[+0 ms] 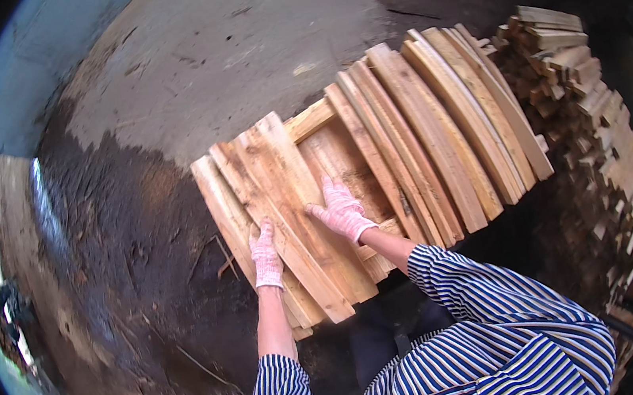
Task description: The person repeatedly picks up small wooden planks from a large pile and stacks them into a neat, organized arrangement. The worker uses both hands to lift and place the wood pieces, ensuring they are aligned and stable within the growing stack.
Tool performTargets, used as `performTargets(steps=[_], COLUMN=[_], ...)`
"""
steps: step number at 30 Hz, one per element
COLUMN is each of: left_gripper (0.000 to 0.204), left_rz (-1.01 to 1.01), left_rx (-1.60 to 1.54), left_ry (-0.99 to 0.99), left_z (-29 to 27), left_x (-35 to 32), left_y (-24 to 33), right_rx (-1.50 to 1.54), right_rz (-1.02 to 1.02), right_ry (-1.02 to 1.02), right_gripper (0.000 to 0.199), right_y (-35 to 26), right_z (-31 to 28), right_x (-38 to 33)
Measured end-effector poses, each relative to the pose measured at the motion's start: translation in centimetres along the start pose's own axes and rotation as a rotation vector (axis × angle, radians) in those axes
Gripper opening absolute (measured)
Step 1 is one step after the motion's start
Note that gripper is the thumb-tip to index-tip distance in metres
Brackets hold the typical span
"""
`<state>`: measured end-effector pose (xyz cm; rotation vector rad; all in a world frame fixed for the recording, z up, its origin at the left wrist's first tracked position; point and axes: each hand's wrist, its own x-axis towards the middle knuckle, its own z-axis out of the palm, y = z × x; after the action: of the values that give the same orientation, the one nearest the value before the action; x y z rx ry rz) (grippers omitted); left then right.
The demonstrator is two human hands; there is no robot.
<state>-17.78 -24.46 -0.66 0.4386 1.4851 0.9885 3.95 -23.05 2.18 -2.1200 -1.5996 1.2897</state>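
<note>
My left hand (pixel 266 258), in a pale pink knit glove, lies with fingers stretched along the left edge of a slanting wooden board (pixel 277 231). A wider board (pixel 280 166) lies beside it, partly overlapped. My right hand (pixel 343 211), gloved alike, rests by the wider board's right edge with thumb and fingers apart. It is over a gap in the top layer, where lower boards (pixel 326 152) show. Both hands appear open, touching the boards without wrapping round them. Further left, another light board (pixel 223 202) lies under the slanting one.
Several narrow boards (pixel 432 130) lie side by side to the right of the gap. Beyond them stands a tall, uneven stack of cut wood (pixel 588 106). Dark, damp ground (pixel 141 260) with wood scraps lies left, and a grey concrete surface (pixel 234 56) spreads at the far side.
</note>
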Motion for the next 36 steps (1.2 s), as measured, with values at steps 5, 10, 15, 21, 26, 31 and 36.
performTargets(steps=[5,10,15,21,26,31,36], left_gripper=[0.059,0.062,0.055,0.064,0.058,0.059,0.07], left_rz=[-0.056,-0.011,0.086,0.066,-0.152,0.18,0.083], left_rx=[-0.004,-0.001,-0.018,0.194,0.117,0.536,0.775], left_ry=[-0.007,0.008,-0.086,-0.231,-0.227,0.058,0.382], left_z=[0.8,-2.6,0.5,9.9,10.9,1.5,-8.1], left_x=[0.4,1.7,-0.8,-6.7,-3.8,-2.1,-0.6], left_y=[1.0,-0.2,2.1,4.2,2.3,4.0,0.8], right_rx=[-0.696,-0.407,-0.124,0.325,0.283,-0.072,-0.068], right_rz=[-0.143,0.013,-0.001,-0.136,-0.134,0.01,-0.157], right_ry=[0.645,0.149,0.073,0.205,0.034,0.169,0.135], right_gripper=[0.064,0.065,0.078,0.09,0.097,0.081,0.073], right_y=[8.8,1.6,4.3,3.5,0.6,3.4,1.1], right_z=[-5.1,-7.3,-4.1,-5.3,-6.0,-6.4,-1.7], right_x=[0.2,-3.0,-4.2,-4.9,-4.4,-2.8,-2.8])
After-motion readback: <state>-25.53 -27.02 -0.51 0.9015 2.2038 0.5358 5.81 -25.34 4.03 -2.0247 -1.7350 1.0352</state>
